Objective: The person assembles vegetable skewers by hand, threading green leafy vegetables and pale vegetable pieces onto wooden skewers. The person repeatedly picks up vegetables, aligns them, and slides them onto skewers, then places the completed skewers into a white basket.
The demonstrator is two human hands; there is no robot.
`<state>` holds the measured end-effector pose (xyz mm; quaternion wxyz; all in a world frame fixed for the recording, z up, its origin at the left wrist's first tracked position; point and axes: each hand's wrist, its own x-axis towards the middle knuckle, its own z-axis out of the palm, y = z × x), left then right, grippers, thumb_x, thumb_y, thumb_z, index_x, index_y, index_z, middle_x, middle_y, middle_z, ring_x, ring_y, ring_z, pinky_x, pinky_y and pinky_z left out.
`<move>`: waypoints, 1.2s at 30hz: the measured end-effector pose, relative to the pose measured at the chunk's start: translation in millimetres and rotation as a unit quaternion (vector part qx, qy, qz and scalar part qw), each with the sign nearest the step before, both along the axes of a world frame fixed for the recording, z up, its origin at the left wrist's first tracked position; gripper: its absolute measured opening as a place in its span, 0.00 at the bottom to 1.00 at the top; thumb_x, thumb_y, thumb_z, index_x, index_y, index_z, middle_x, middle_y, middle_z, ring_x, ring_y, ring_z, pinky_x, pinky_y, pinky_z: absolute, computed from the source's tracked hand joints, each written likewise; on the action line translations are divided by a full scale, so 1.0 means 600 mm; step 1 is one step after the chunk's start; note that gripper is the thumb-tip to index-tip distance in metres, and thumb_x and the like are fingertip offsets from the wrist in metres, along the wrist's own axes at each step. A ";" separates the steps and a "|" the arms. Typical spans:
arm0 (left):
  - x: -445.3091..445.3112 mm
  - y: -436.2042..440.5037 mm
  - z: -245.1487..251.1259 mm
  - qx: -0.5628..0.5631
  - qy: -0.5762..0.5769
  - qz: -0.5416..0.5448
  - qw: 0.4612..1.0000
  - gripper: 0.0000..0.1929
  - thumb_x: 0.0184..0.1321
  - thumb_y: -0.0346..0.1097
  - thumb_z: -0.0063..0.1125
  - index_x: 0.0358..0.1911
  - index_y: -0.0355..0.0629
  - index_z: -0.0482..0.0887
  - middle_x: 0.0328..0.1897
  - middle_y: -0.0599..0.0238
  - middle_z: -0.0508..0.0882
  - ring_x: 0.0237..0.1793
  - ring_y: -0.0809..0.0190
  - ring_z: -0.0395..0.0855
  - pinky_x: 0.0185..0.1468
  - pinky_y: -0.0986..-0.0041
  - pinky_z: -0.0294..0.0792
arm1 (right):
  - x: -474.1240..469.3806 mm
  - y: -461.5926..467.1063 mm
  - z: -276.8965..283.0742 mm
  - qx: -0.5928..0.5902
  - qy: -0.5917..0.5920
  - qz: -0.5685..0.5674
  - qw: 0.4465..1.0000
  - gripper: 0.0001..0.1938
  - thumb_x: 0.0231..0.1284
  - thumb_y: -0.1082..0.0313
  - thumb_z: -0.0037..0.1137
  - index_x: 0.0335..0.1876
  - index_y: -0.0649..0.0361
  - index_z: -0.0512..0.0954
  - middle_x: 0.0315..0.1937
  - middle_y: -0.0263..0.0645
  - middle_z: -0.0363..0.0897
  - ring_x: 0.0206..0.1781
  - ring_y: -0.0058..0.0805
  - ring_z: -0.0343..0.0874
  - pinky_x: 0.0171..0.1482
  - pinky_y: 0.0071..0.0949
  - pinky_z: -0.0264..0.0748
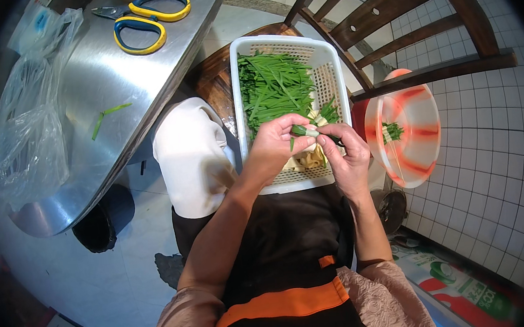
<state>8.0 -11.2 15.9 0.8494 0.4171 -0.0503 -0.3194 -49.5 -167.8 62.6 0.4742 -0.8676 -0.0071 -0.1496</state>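
My left hand (267, 148) and my right hand (350, 156) meet over the near right part of a white plastic basket (238, 99). Between their fingertips they grip a small bundle of green chives (305, 131) wrapped in a pale strip. Cut chives (277, 83) fill the basket's left and middle. Another wrapped bundle (318, 119) shows just beyond my fingers. Pale yellow strips (308, 161), perhaps tofu skin, lie underneath, partly hidden by my hands. To the right, a red-and-white bowl (423, 122) holds chive bundles (392, 131) on thin sticks.
The basket rests on a wooden chair (215, 84). A steel table (108, 112) on the left bears yellow-and-blue scissors (141, 37), a clear plastic bag (30, 125) and a stray chive piece (100, 119). Beneath it stands a dark bucket (114, 212). Another chair's backrest (384, 4) rises behind.
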 end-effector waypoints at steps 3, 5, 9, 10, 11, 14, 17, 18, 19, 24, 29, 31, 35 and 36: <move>0.001 -0.001 0.002 0.030 0.006 -0.011 0.999 0.12 0.59 0.22 0.65 0.47 0.34 0.82 0.41 0.67 0.84 0.41 0.73 0.80 0.45 0.81 0.74 | 0.000 -0.001 -0.001 -0.047 -0.017 0.017 0.999 0.06 0.59 0.79 0.62 0.41 0.65 0.80 0.34 0.41 0.81 0.35 0.33 0.79 0.39 0.29 0.75; 0.006 0.006 0.002 0.132 -0.028 -0.053 0.989 0.12 0.58 0.23 0.66 0.46 0.34 0.83 0.37 0.70 0.83 0.37 0.75 0.78 0.41 0.81 0.72 | 0.000 -0.004 -0.003 -0.081 -0.032 0.032 0.996 0.07 0.57 0.81 0.63 0.41 0.64 0.80 0.34 0.41 0.80 0.35 0.35 0.79 0.39 0.31 0.75; 0.004 0.011 -0.002 0.220 -0.082 -0.068 0.970 0.12 0.56 0.25 0.67 0.44 0.34 0.84 0.31 0.73 0.81 0.32 0.77 0.75 0.35 0.82 0.69 | 0.000 -0.007 -0.015 -0.123 -0.063 0.066 0.988 0.09 0.54 0.82 0.63 0.40 0.64 0.80 0.34 0.42 0.79 0.36 0.40 0.78 0.39 0.33 0.75; 0.003 0.010 -0.004 0.200 -0.081 -0.063 0.974 0.12 0.56 0.26 0.67 0.45 0.33 0.84 0.32 0.72 0.82 0.33 0.76 0.76 0.36 0.81 0.70 | -0.001 -0.008 -0.018 -0.129 -0.070 0.076 0.986 0.09 0.53 0.82 0.63 0.40 0.64 0.81 0.34 0.42 0.79 0.37 0.41 0.78 0.40 0.34 0.76; 0.002 0.007 -0.007 0.167 -0.081 -0.053 0.981 0.13 0.57 0.26 0.67 0.45 0.33 0.84 0.33 0.71 0.82 0.33 0.76 0.76 0.37 0.81 0.70 | -0.002 -0.010 -0.020 -0.131 -0.067 0.080 0.986 0.09 0.53 0.82 0.63 0.41 0.64 0.81 0.35 0.42 0.79 0.37 0.41 0.78 0.40 0.34 0.76; 0.001 0.004 -0.011 0.113 -0.088 -0.055 0.988 0.13 0.59 0.26 0.67 0.47 0.34 0.83 0.39 0.69 0.84 0.39 0.75 0.79 0.42 0.82 0.73 | -0.004 -0.014 -0.021 -0.129 -0.055 0.090 0.986 0.10 0.53 0.83 0.63 0.41 0.63 0.81 0.36 0.42 0.79 0.39 0.41 0.78 0.41 0.34 0.76; 0.003 0.006 -0.011 0.072 -0.011 -0.079 0.994 0.12 0.61 0.27 0.67 0.47 0.35 0.82 0.42 0.68 0.84 0.42 0.73 0.81 0.46 0.81 0.75 | -0.004 -0.021 -0.020 -0.103 -0.042 0.094 0.989 0.10 0.52 0.83 0.62 0.41 0.63 0.81 0.39 0.42 0.79 0.41 0.40 0.79 0.42 0.33 0.76; 0.004 0.008 -0.010 0.049 0.027 -0.087 0.995 0.12 0.62 0.28 0.67 0.47 0.35 0.82 0.42 0.68 0.85 0.42 0.73 0.82 0.46 0.81 0.75 | -0.004 -0.024 -0.020 -0.079 -0.035 0.094 0.992 0.10 0.52 0.83 0.62 0.41 0.63 0.81 0.39 0.42 0.79 0.41 0.39 0.79 0.43 0.33 0.76; 0.006 0.010 -0.009 0.055 0.031 -0.094 0.994 0.12 0.62 0.28 0.67 0.47 0.35 0.82 0.42 0.67 0.85 0.42 0.72 0.82 0.47 0.80 0.75 | -0.002 -0.026 -0.019 -0.056 -0.022 0.091 0.994 0.11 0.53 0.84 0.62 0.41 0.62 0.81 0.39 0.42 0.80 0.42 0.38 0.79 0.43 0.32 0.76; 0.008 0.011 -0.007 0.029 0.033 -0.097 0.994 0.12 0.61 0.30 0.68 0.46 0.37 0.83 0.44 0.66 0.85 0.42 0.71 0.83 0.49 0.80 0.76 | 0.009 -0.027 -0.022 0.038 -0.010 0.098 0.994 0.12 0.54 0.82 0.63 0.45 0.61 0.81 0.46 0.41 0.80 0.47 0.33 0.80 0.48 0.28 0.76; 0.001 0.002 -0.006 0.013 0.012 -0.019 1.000 0.11 0.60 0.25 0.66 0.45 0.35 0.83 0.43 0.64 0.85 0.43 0.70 0.83 0.48 0.79 0.75 | 0.001 0.006 -0.037 0.343 0.071 0.005 0.937 0.24 0.58 0.80 0.62 0.63 0.62 0.73 0.52 0.40 0.79 0.52 0.25 0.78 0.51 0.22 0.77; 0.001 0.001 -0.007 0.033 0.000 -0.008 0.999 0.11 0.59 0.24 0.65 0.46 0.35 0.82 0.45 0.63 0.85 0.44 0.70 0.83 0.49 0.79 0.76 | -0.006 0.012 -0.045 0.428 0.121 -0.007 0.896 0.28 0.60 0.79 0.62 0.68 0.63 0.68 0.50 0.39 0.80 0.50 0.21 0.79 0.50 0.20 0.77; 0.002 0.000 -0.014 0.058 -0.003 0.006 0.998 0.11 0.60 0.21 0.62 0.46 0.33 0.82 0.44 0.62 0.85 0.45 0.70 0.82 0.48 0.79 0.76 | -0.012 0.026 -0.073 0.401 0.207 -0.048 0.891 0.12 0.65 0.77 0.60 0.52 0.64 0.78 0.35 0.34 0.83 0.35 0.18 0.79 0.39 0.18 0.75; 0.001 -0.002 -0.016 0.044 0.004 0.010 0.999 0.11 0.60 0.21 0.62 0.46 0.33 0.82 0.44 0.62 0.84 0.45 0.70 0.82 0.47 0.79 0.76 | -0.014 0.028 -0.078 0.403 0.191 -0.050 0.894 0.06 0.67 0.75 0.59 0.46 0.63 0.79 0.31 0.33 0.82 0.32 0.18 0.78 0.38 0.18 0.74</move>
